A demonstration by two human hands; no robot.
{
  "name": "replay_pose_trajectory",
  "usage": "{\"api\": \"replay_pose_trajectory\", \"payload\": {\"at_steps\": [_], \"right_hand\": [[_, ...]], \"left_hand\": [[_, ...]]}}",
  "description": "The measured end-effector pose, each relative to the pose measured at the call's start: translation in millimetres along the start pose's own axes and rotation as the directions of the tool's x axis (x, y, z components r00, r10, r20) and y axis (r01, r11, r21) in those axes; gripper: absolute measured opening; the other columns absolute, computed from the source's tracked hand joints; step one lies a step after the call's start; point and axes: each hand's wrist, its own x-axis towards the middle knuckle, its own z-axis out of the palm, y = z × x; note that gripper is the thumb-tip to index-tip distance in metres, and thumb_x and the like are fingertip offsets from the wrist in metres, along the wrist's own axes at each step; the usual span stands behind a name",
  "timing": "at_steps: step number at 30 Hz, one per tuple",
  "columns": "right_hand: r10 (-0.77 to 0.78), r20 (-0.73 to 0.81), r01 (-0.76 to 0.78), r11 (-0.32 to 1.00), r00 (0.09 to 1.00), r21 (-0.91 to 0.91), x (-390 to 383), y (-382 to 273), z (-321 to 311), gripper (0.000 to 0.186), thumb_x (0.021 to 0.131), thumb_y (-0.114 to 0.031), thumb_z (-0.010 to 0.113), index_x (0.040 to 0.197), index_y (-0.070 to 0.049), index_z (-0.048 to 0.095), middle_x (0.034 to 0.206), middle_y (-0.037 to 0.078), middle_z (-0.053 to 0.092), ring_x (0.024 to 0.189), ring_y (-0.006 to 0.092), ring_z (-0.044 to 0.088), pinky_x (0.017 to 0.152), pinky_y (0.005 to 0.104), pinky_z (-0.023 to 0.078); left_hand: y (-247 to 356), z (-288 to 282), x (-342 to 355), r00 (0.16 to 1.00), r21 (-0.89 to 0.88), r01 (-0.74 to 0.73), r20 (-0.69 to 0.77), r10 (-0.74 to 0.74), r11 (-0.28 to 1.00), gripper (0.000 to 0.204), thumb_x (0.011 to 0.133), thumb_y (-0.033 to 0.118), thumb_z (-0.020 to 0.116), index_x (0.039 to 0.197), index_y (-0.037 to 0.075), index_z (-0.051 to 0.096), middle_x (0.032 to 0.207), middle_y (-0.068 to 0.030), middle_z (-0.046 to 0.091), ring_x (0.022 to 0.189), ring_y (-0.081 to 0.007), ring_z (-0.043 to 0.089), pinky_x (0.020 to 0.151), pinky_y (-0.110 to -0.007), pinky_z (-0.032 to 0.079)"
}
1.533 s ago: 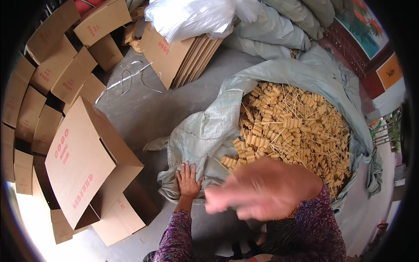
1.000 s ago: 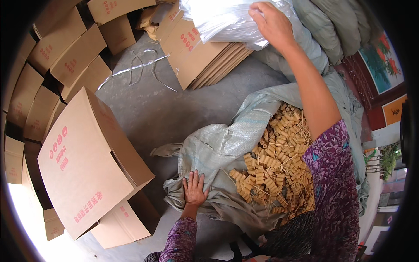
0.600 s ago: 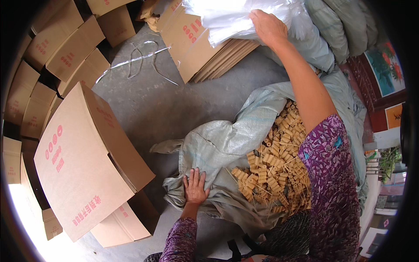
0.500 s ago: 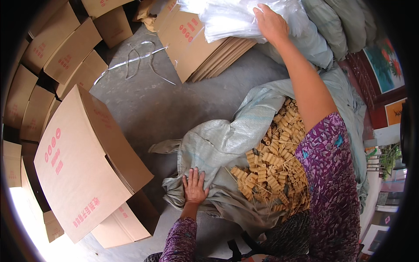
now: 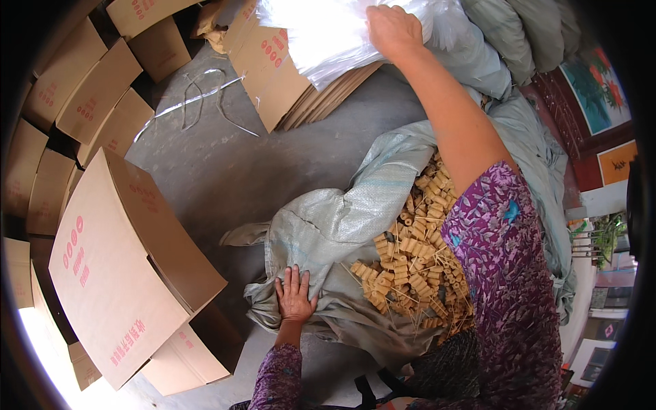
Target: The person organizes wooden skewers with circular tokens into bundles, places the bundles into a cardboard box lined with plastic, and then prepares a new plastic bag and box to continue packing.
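My left hand (image 5: 296, 295) lies flat on the woven sack (image 5: 311, 222), fingers stretched out and slightly apart, holding nothing. Inside the sack's open mouth is a heap of ridged, yellow-brown tubular pieces (image 5: 417, 263), with thin sticks among them. My right arm reaches across this heap to the far side. There my right hand (image 5: 395, 33) is closed with bent fingers on a stack of clear plastic bags (image 5: 328, 48); its fingertips are partly hidden. The plastic rests over a pile of flattened cardboard cartons (image 5: 263, 75) and shines brightly in the light.
A large cardboard box (image 5: 123, 273) stands left of the sack, on top of another box (image 5: 184, 359). More boxes (image 5: 99, 89) are stacked along the far left. A loose strap (image 5: 191, 102) lies on the grey floor. Full woven sacks (image 5: 502, 41) stand at the far right.
My right hand has shifted left, and the plastic bags' near edge has slid closer over the cartons. My left hand stays flat on the sack. The whole view has shifted slightly.
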Motion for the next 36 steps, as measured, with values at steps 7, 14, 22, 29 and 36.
{"api": "replay_pose_trajectory", "payload": {"at_steps": [7,14,22,29,36], "right_hand": [[0.050,-0.098,-0.031,0.983,0.994,0.183,-13,18,18,0.017,0.083,-0.016,0.055,0.084,-0.006,0.068,0.092,0.015,0.069,0.094,0.0354,0.065,0.079,0.0483,0.052],[0.047,0.209,-0.133,0.898,0.977,0.420,-23,25,-36,0.011,0.086,-0.022,0.066,0.083,-0.012,0.062,0.076,0.005,0.064,0.077,0.0246,0.063,0.068,0.0391,0.048],[-0.023,0.030,0.008,0.908,0.999,0.418,-44,25,-31,0.017,0.089,-0.029,0.062,0.085,-0.012,0.062,0.074,0.006,0.065,0.074,0.0273,0.062,0.068,0.0416,0.047],[0.305,-0.101,-0.195,0.794,0.947,0.576,-45,37,-31,0.029,0.086,-0.035,0.064,0.105,-0.013,0.068,0.101,0.010,0.070,0.092,0.0294,0.067,0.082,0.0387,0.050],[0.477,0.778,-0.470,-0.621,0.409,0.627,-57,45,7,0.062,0.084,-0.039,0.072,0.129,-0.002,0.051,0.128,0.017,0.056,0.116,0.0280,0.056,0.096,0.0480,0.048]], "left_hand": [[-2,2,-1,1.000,0.033,0.003,-0.013,-0.003,0.999,0.081,0.072,0.037,0.074,0.143,0.015,0.043,0.157,-0.0159,0.026,0.146,-0.0361,0.021,0.114,-0.063,0.014],[0,1,0,1.000,0.037,0.011,0.003,-0.011,0.999,0.080,0.072,0.038,0.074,0.143,0.015,0.044,0.156,-0.0160,0.027,0.145,-0.0360,0.021,0.114,-0.063,0.014],[1,6,0,1.000,0.035,-0.013,-0.028,0.014,0.999,0.077,0.075,0.039,0.072,0.142,0.014,0.044,0.157,-0.0160,0.026,0.146,-0.0358,0.020,0.114,-0.062,0.014],[-1,3,-1,0.999,0.037,-0.002,-0.039,0.004,0.999,0.076,0.076,0.039,0.071,0.142,0.015,0.044,0.157,-0.0164,0.026,0.146,-0.0357,0.020,0.114,-0.063,0.014],[1,0,2,1.000,0.024,0.014,0.001,-0.014,1.000,0.072,0.079,0.039,0.068,0.141,0.013,0.045,0.156,-0.0169,0.028,0.146,-0.0364,0.021,0.114,-0.061,0.015]]}}
